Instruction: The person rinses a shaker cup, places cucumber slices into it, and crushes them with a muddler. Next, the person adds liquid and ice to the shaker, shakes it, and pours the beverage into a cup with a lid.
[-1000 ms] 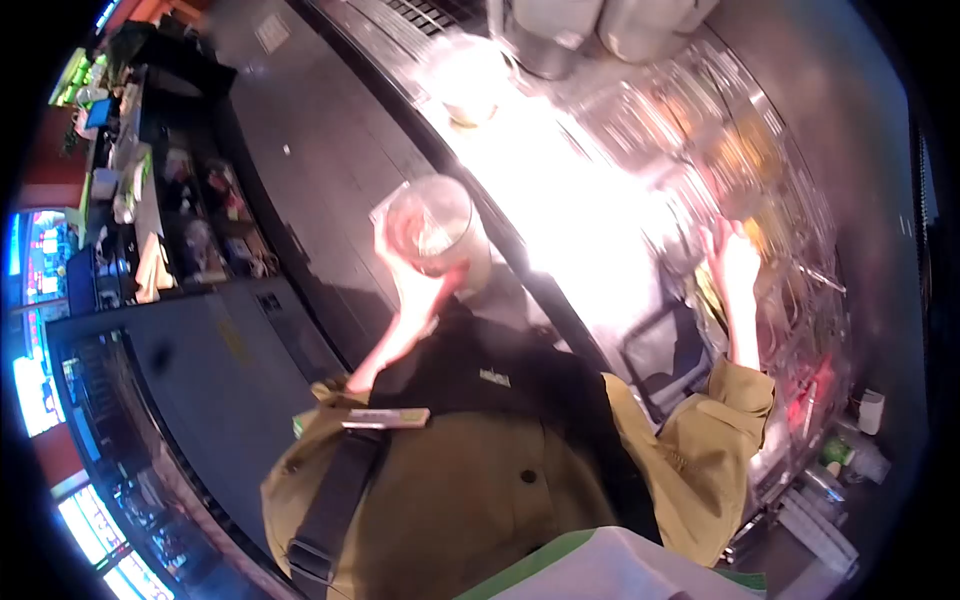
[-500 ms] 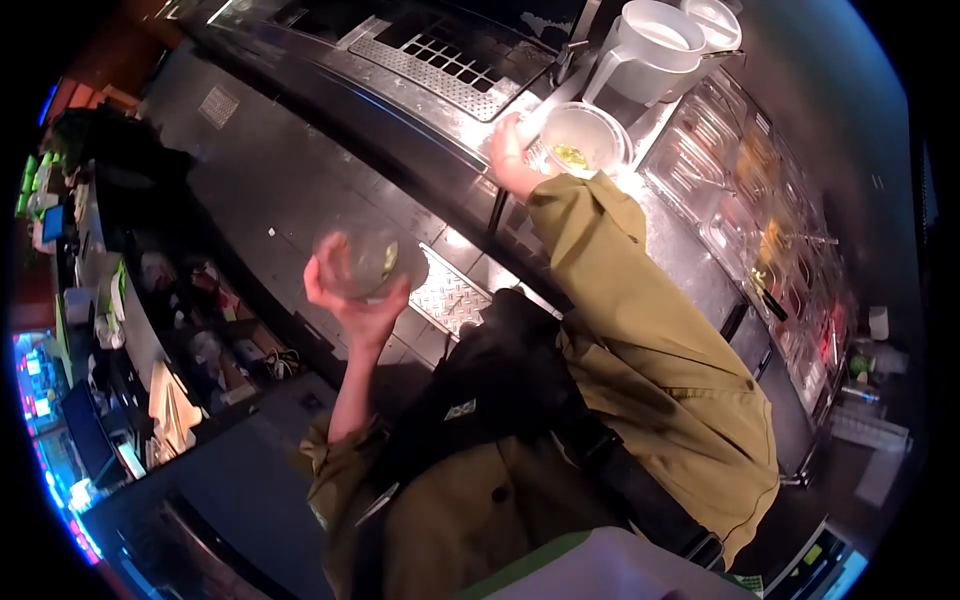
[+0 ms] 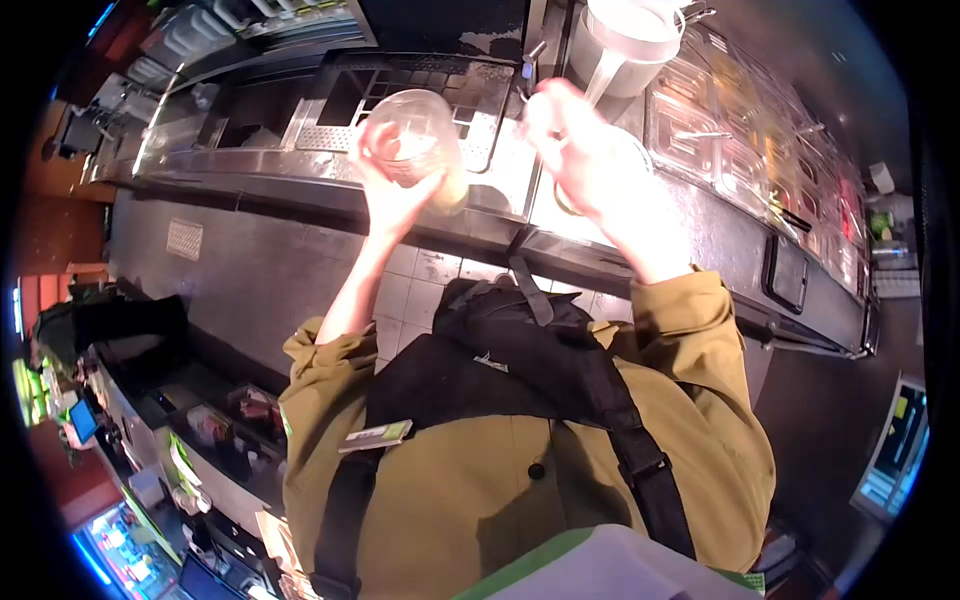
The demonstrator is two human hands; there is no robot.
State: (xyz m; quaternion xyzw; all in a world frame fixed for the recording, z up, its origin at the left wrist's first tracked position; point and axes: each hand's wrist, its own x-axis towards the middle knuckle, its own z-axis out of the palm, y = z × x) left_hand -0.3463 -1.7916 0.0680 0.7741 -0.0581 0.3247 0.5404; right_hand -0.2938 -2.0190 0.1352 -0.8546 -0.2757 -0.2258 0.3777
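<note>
My left hand [image 3: 385,185] is wrapped round a clear cup [image 3: 425,120], which is tilted over the counter's front edge. Something pale yellow-green shows near one end of the cup. Farther right, my right hand [image 3: 575,145] is raised above a white tub, its fingers curled together. Glare washes out that hand, and whatever its fingers hold cannot be made out. The tub's rim [image 3: 640,150] shows past the hand; most of the tub is hidden. Just behind the hand is the handle of a white pitcher [image 3: 635,45].
A metal drip grate [image 3: 480,95] is set in the counter behind the cup. Lidded clear containers [image 3: 690,115] line the right side, with a dark phone-like object [image 3: 787,272] near the counter edge. A person in dark clothing [image 3: 110,325] is at the far left.
My left hand has carried the cup from above the floor up to the counter. My right hand has moved from the tub's left side to above it, and its fingers have curled. The view has turned.
</note>
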